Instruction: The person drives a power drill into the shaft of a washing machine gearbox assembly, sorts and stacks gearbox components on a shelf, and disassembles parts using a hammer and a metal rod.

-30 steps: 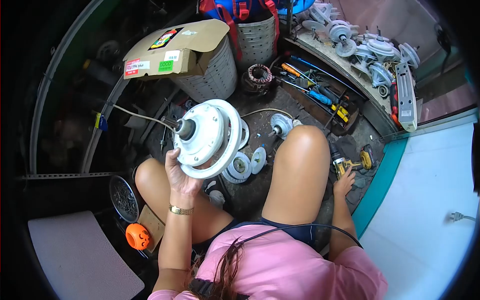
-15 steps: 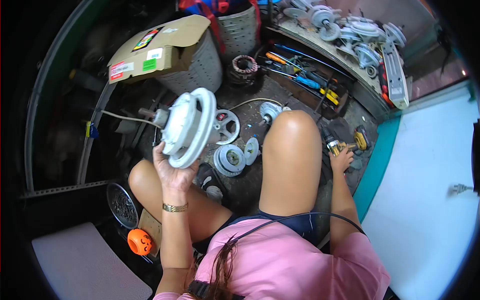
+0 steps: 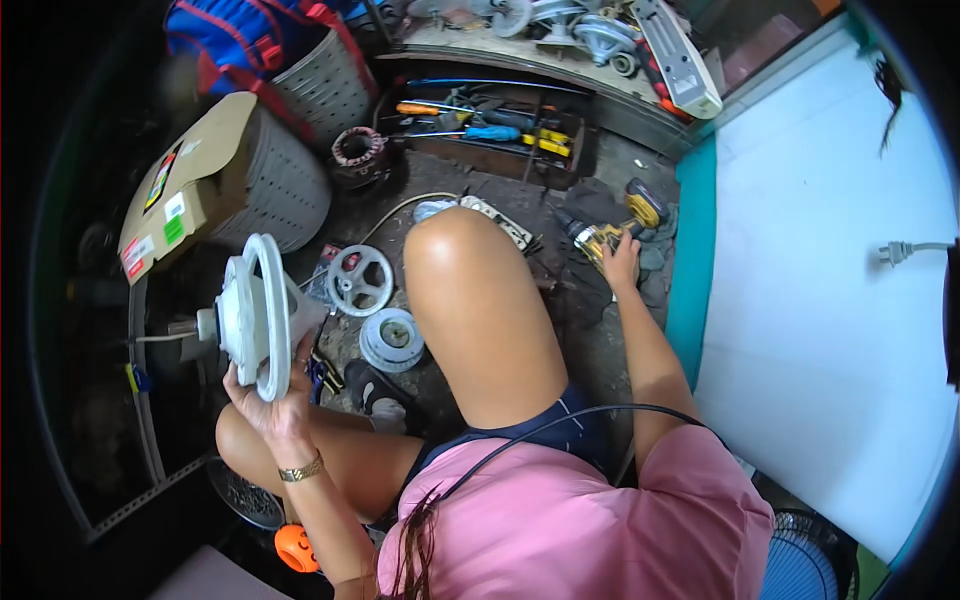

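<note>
A white round motor (image 3: 238, 318) with a broad rim, a stub shaft and a cable is held up on the left, tilted on edge. My left hand (image 3: 275, 405) grips it from below, fingers closed around its lower edge. On the floor at the right lies a yellow and black cordless drill (image 3: 597, 243) with its battery (image 3: 647, 203) toward the far side. My right hand (image 3: 620, 262) is closed on the drill's handle; some fingers are hidden. Between motor and knee lie a grey spoked wheel (image 3: 360, 281) and a round white housing (image 3: 391, 340).
A toolbox (image 3: 575, 175) with several screwdrivers stands ahead, below a shelf (image 3: 480, 42) of metal parts. A copper-wound stator (image 3: 358, 150), a perforated bin (image 3: 295, 195) and a cardboard box (image 3: 200, 165) stand at the left. A white panel (image 3: 830, 300) borders the right; a power strip (image 3: 500, 220) lies behind my knee.
My view has turned right, so most things appear further left. My left hand still holds the motor, now turned more edge-on. My right hand remains at the drill.
</note>
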Available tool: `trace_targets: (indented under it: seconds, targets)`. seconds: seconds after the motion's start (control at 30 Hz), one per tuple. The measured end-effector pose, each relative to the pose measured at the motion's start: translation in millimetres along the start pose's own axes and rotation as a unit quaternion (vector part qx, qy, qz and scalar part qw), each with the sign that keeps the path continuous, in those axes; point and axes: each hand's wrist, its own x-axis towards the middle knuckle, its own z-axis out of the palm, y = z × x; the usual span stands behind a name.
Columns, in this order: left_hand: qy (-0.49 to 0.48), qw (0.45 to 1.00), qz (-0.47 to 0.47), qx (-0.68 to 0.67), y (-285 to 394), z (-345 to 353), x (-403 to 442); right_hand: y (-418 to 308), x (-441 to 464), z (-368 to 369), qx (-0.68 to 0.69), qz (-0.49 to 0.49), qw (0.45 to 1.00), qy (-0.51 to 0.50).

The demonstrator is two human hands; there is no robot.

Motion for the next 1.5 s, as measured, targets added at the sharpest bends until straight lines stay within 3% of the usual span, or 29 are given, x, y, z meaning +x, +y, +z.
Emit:
trace_targets:
  seconds: [0.07,0.13,0.17,0.2,0.3,0.37,0.43,0.53,0.63,0.73,0.8,0.9,1.0,1.13,1.17,1.27,1.3,1.33,1.4,1.5]
  targets:
    - [-0.035,0.999,-0.010,-0.015,3,-10,3,-11,-4,-7,-0.104,-0.014,0.993,0.054]
    - [0.022,0.995,0.072,0.063,-3,-7,3,-31,-14,-18,-0.196,-0.051,0.977,0.060]
    - [0.013,0.995,0.066,0.073,-1,-11,4,-30,-12,-12,-0.184,-0.083,0.977,0.069]
    - [-0.014,1.000,-0.002,0.021,6,-18,3,-11,0,1,-0.183,-0.148,0.970,0.055]
    - [0.060,0.998,0.022,0.022,0,-3,2,5,27,-12,-0.294,-0.369,0.881,0.027]
    - [0.077,0.994,0.061,0.044,-12,10,2,9,50,-23,-0.302,-0.436,0.847,-0.042]
    - [0.064,0.997,0.039,0.007,-9,9,4,12,62,-36,-0.350,-0.537,0.767,-0.013]
    - [0.041,0.998,0.016,-0.048,-8,5,4,10,74,-32,-0.394,-0.511,0.756,-0.111]
    - [0.003,0.998,0.045,-0.034,-19,5,-2,-4,76,-15,-0.407,-0.427,0.793,-0.155]
    - [-0.011,0.997,0.074,0.015,-27,-1,-10,-10,77,-23,-0.411,-0.445,0.766,-0.217]
    - [-0.039,0.998,0.052,-0.014,-28,-18,-15,-14,69,-35,-0.387,-0.456,0.772,-0.215]
    - [0.007,0.997,0.070,0.023,-42,-21,-25,-22,51,-46,-0.357,-0.463,0.784,-0.207]
    - [0.030,0.991,0.102,0.083,-49,-32,-34,-68,9,-79,-0.304,-0.399,0.836,-0.223]
    - [0.027,0.988,0.104,0.113,-57,-49,-39,-102,-9,-116,-0.173,-0.275,0.918,-0.229]
    - [0.027,0.987,0.105,0.116,-60,-52,-39,-110,-13,-125,-0.121,-0.324,0.919,-0.190]
    - [0.011,0.986,0.116,0.119,-60,-59,-39,-138,-20,-155,0.048,-0.324,0.939,-0.110]
    - [0.004,0.986,0.119,0.118,-59,-56,-39,-134,-3,-158,0.144,-0.339,0.917,-0.153]
    - [-0.004,0.986,0.122,0.117,-59,-55,-39,-164,-23,-188,0.179,-0.208,0.934,-0.229]
    - [-0.012,0.982,0.129,0.134,-58,-55,-38,-213,-58,-230,0.240,-0.118,0.931,-0.248]
    - [-0.012,0.983,0.133,0.126,-60,-60,-35,-255,-83,-275,0.290,-0.096,0.886,-0.349]
